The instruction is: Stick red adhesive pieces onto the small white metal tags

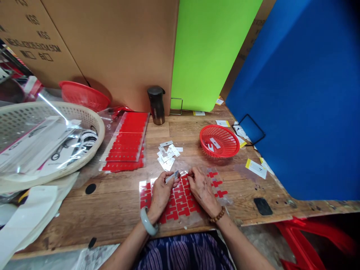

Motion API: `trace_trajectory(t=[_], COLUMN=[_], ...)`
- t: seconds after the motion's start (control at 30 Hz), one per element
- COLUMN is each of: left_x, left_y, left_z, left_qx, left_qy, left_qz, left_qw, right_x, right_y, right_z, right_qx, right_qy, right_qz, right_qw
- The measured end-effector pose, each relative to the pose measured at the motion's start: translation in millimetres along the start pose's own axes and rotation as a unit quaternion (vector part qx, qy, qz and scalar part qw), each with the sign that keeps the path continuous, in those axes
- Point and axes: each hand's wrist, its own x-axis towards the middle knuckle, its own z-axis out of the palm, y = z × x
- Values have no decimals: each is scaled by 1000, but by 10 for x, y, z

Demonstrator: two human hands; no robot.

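Between the thumb and fingers of my left hand (161, 194) is a small silver-white plate (172, 177), held tilted. My right hand (203, 188) is curled with thumb and fingertips together at the upper part of a clear sheet of red T-shaped stickers (180, 200); what its fingertips pinch, if anything, is hidden. Both hands rest over this sheet, at the table's front edge. Just beyond them lies a loose pile of small white-and-silver plates (168, 154). A shallow red basket (237, 145) farther right contains a couple of similar small pieces.
Stacked red sticker sheets (128, 137) lie left of the pile, with a dark flask (156, 107) behind. A large cream basket (100, 125) of packaged items fills the left. Cardboard (120, 48), a green panel (205, 56) and a blue panel (303, 112) wall the back and right.
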Motion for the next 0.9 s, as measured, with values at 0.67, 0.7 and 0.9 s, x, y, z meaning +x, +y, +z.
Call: trace_trajectory(t=[0.67, 0.7, 0.9], left_x=[-43, -40, -17], left_y=[5, 2, 10], left_z=[16, 13, 9], left_qx=[35, 38, 25], left_qy=[6, 7, 6], left_qz=[5, 7, 4], left_qw=[999, 999, 1000], right_x=[-133, -139, -152], right_y=[31, 28, 7], right_z=[-3, -19, -124], right_qx=[118, 128, 218], right_qy=[-15, -22, -58], right_qz=[11, 7, -5], right_qw=[993, 992, 974])
